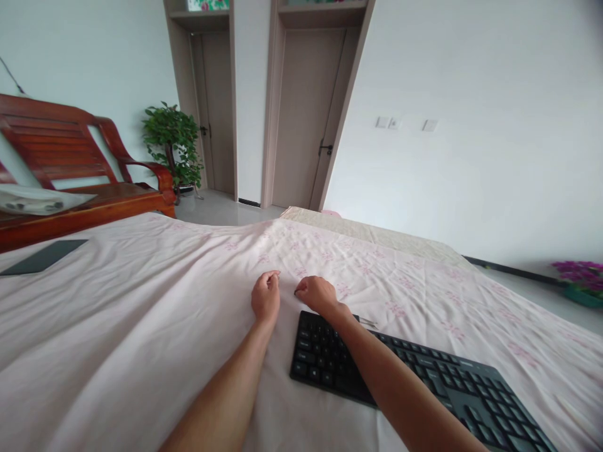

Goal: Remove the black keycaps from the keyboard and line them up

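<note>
My left hand point(266, 297) is above the pink floral sheet, left of the keyboard's top corner. Its fingers are curled in, thumb against forefinger, and anything between them is too small to make out. Just to its right, my right hand point(318, 294) is closed in a pinch, with a tiny dark spot at the fingertips that I cannot identify. A black computer keyboard point(443, 383) lies tilted on the sheet beneath my right forearm, which hides part of its keys. Thin, pointed metal prongs point(369, 322) show at the keyboard's back edge, partly covered by that forearm.
The wrinkled sheet point(141, 301) covers the wide surface before me. A dark flat panel point(44, 256) lies at its left edge. Beyond are a wooden bench point(70, 150) with a plastic bag point(42, 201), a potted plant point(172, 141), two doors and purple flowers point(581, 276).
</note>
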Demonstrator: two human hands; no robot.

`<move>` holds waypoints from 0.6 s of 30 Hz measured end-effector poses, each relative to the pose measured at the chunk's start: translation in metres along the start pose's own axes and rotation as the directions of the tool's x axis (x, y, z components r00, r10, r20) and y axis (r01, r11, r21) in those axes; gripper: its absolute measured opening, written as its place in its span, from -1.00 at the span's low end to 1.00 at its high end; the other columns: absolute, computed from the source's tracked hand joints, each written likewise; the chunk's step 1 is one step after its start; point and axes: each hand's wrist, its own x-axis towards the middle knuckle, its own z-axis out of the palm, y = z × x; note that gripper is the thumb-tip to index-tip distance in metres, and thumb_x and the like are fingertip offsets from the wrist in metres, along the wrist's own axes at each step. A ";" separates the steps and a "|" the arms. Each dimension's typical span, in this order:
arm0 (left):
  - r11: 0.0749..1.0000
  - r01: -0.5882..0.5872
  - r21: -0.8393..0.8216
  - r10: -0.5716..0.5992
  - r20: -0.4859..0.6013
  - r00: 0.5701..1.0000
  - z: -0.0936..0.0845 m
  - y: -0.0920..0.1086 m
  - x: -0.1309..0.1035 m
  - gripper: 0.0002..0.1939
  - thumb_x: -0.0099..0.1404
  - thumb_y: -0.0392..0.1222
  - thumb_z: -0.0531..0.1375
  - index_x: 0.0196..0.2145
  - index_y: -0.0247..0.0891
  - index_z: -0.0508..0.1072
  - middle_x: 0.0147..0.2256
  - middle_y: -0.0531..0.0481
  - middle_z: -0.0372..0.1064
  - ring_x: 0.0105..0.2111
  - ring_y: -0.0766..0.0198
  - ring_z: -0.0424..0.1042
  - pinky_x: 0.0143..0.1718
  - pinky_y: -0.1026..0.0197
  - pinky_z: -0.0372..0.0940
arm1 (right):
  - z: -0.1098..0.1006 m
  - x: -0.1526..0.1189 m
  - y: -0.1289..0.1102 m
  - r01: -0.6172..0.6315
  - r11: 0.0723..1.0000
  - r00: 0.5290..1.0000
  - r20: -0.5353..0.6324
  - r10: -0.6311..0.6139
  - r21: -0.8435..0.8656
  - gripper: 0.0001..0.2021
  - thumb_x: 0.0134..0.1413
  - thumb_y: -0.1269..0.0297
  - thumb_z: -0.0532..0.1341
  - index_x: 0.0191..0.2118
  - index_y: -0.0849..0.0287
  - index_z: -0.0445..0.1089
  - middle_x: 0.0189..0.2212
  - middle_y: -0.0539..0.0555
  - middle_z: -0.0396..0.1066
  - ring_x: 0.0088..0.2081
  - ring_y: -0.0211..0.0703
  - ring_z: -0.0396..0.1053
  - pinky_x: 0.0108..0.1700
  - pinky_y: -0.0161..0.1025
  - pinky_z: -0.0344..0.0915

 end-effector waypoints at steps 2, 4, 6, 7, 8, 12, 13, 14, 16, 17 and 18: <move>1.000 -0.004 0.003 0.004 0.000 1.000 0.000 -0.001 0.000 -0.66 0.28 -0.09 -0.02 -0.17 -0.19 0.49 -0.16 -0.05 0.50 -0.23 0.21 0.47 -0.18 0.23 0.31 | 0.002 -0.001 -0.001 0.012 1.000 0.999 -0.032 -0.013 -0.006 -0.79 -0.01 0.22 0.19 -0.25 -0.04 0.53 -0.26 0.01 0.52 -0.18 -0.11 0.43 -0.22 -0.29 0.23; 1.000 -0.006 0.003 0.006 -0.001 1.000 0.001 -0.002 0.000 -0.67 0.28 -0.09 -0.02 -0.18 -0.19 0.49 -0.16 -0.05 0.50 -0.23 0.21 0.47 -0.18 0.23 0.31 | 0.002 0.002 -0.001 0.016 1.000 0.998 -0.063 -0.016 -0.004 -0.79 0.02 0.22 0.17 -0.23 -0.03 0.53 -0.26 0.01 0.52 -0.19 -0.12 0.42 -0.21 -0.29 0.22; 1.000 -0.001 0.004 0.001 0.000 1.000 0.001 -0.002 0.001 -0.67 0.28 -0.09 -0.02 -0.18 -0.18 0.49 -0.17 -0.05 0.50 -0.23 0.21 0.47 -0.18 0.23 0.31 | 0.000 0.008 0.001 0.001 1.000 0.996 -0.085 0.000 0.006 -0.79 0.03 0.19 0.17 -0.21 -0.04 0.52 -0.26 0.01 0.52 -0.19 -0.13 0.42 -0.22 -0.29 0.22; 1.000 0.003 0.006 -0.003 0.002 1.000 0.001 -0.002 0.000 -0.67 0.28 -0.09 -0.02 -0.18 -0.18 0.49 -0.17 -0.04 0.50 -0.23 0.21 0.48 -0.18 0.23 0.31 | 0.000 0.012 0.003 -0.011 1.000 0.995 -0.096 0.012 0.012 -0.78 0.04 0.18 0.18 -0.20 -0.05 0.51 -0.25 0.00 0.52 -0.19 -0.13 0.42 -0.22 -0.30 0.21; 1.000 0.006 0.009 -0.006 0.004 1.000 0.000 -0.001 0.000 -0.67 0.28 -0.09 -0.02 -0.18 -0.18 0.49 -0.18 -0.04 0.50 -0.23 0.21 0.48 -0.19 0.23 0.31 | -0.001 0.017 0.006 -0.025 1.000 0.994 -0.107 0.026 0.016 -0.78 0.04 0.17 0.18 -0.19 -0.05 0.51 -0.25 0.00 0.52 -0.19 -0.13 0.42 -0.23 -0.30 0.21; 1.000 0.010 0.028 -0.010 0.012 1.000 -0.001 0.003 -0.001 -0.67 0.28 -0.09 -0.01 -0.18 -0.18 0.49 -0.17 -0.05 0.50 -0.22 0.20 0.48 -0.20 0.23 0.31 | -0.002 0.038 0.020 -0.061 0.998 0.989 -0.135 0.062 0.014 -0.78 0.07 0.17 0.17 -0.18 -0.03 0.51 -0.22 0.01 0.51 -0.17 -0.12 0.41 -0.22 -0.30 0.20; 1.000 0.010 0.030 -0.010 0.013 1.000 -0.001 0.004 -0.001 -0.67 0.27 -0.08 -0.01 -0.18 -0.18 0.49 -0.16 -0.05 0.50 -0.21 0.20 0.48 -0.20 0.23 0.32 | -0.001 0.043 0.023 -0.065 0.998 0.988 -0.138 0.066 0.011 -0.78 0.08 0.18 0.17 -0.18 -0.02 0.51 -0.22 0.02 0.51 -0.16 -0.12 0.41 -0.22 -0.29 0.20; 0.999 0.009 0.031 -0.010 0.014 1.000 -0.001 0.004 -0.001 -0.67 0.27 -0.08 -0.01 -0.18 -0.18 0.49 -0.16 -0.06 0.50 -0.21 0.20 0.48 -0.21 0.23 0.32 | 0.000 0.047 0.025 -0.067 0.998 0.988 -0.139 0.068 0.011 -0.78 0.08 0.20 0.17 -0.18 -0.01 0.51 -0.22 0.03 0.51 -0.16 -0.11 0.41 -0.22 -0.29 0.21; 0.999 0.009 0.034 -0.009 0.013 1.000 -0.001 0.003 -0.001 -0.66 0.28 -0.08 -0.02 -0.16 -0.18 0.49 -0.14 -0.06 0.50 -0.21 0.20 0.48 -0.21 0.24 0.32 | 0.003 0.054 0.029 -0.067 0.998 0.988 -0.139 0.068 0.011 -0.78 0.08 0.22 0.17 -0.18 0.00 0.51 -0.22 0.04 0.51 -0.17 -0.12 0.41 -0.22 -0.30 0.21; 0.999 0.008 0.037 -0.009 0.011 1.000 0.000 0.003 -0.001 -0.66 0.28 -0.08 -0.02 -0.16 -0.18 0.49 -0.14 -0.05 0.49 -0.21 0.20 0.48 -0.22 0.24 0.32 | 0.005 0.057 0.030 -0.063 0.998 0.989 -0.137 0.065 0.013 -0.79 0.08 0.23 0.17 -0.19 0.00 0.52 -0.22 0.04 0.51 -0.17 -0.12 0.41 -0.23 -0.30 0.21; 0.999 0.007 0.041 -0.007 0.011 1.000 0.000 0.002 0.000 -0.66 0.28 -0.07 -0.02 -0.16 -0.17 0.49 -0.14 -0.05 0.49 -0.21 0.20 0.48 -0.22 0.23 0.33 | 0.006 0.059 0.031 -0.058 0.998 0.989 -0.133 0.060 0.016 -0.80 0.08 0.23 0.17 -0.20 0.00 0.52 -0.23 0.04 0.51 -0.18 -0.12 0.42 -0.23 -0.30 0.21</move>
